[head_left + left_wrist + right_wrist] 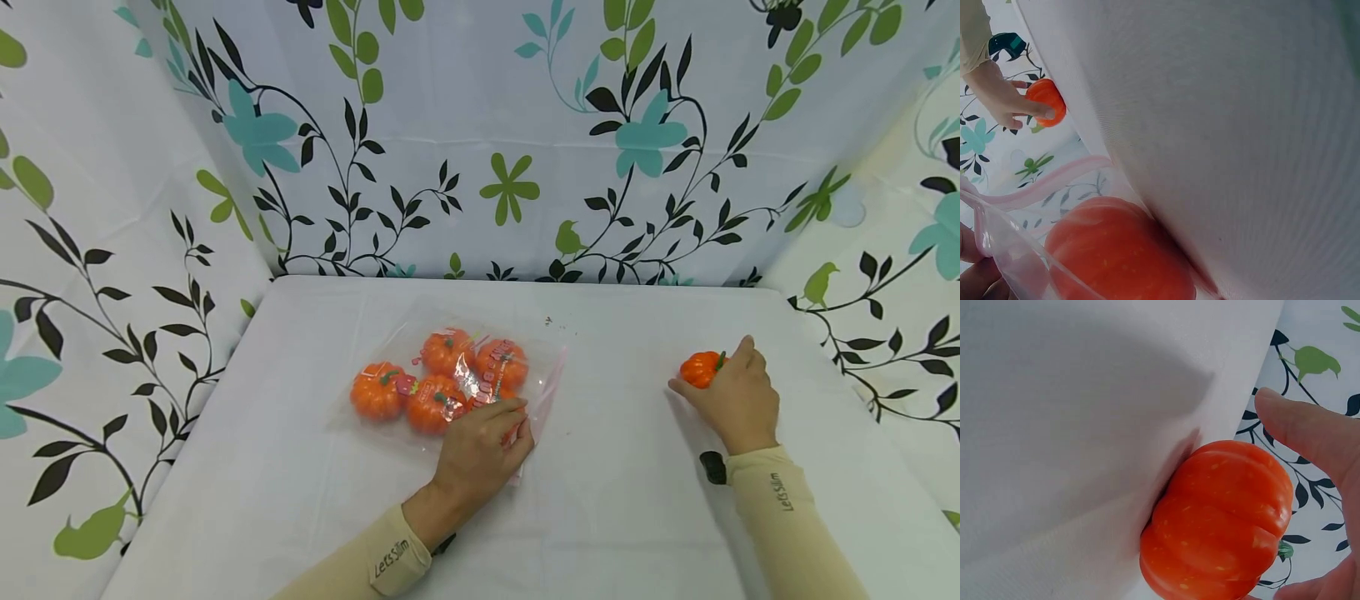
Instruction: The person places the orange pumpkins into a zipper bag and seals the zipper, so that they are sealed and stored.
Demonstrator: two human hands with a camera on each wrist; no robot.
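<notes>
A clear zip bag with a pink edge lies on the table, holding several small orange toy pumpkins. My left hand pinches the bag near its open right side. One bagged pumpkin shows close up in the left wrist view, partly behind the plastic. At the table's right, a single toy pumpkin with a green stem rests on its own. Around it my right hand is spread, and in the right wrist view the thumb stands apart from it; fingertip contact is partly hidden.
A white cloth covers the table. Behind and at both sides hangs a curtain with leaf and flower prints. Small dark specks lie on the cloth beyond the bag.
</notes>
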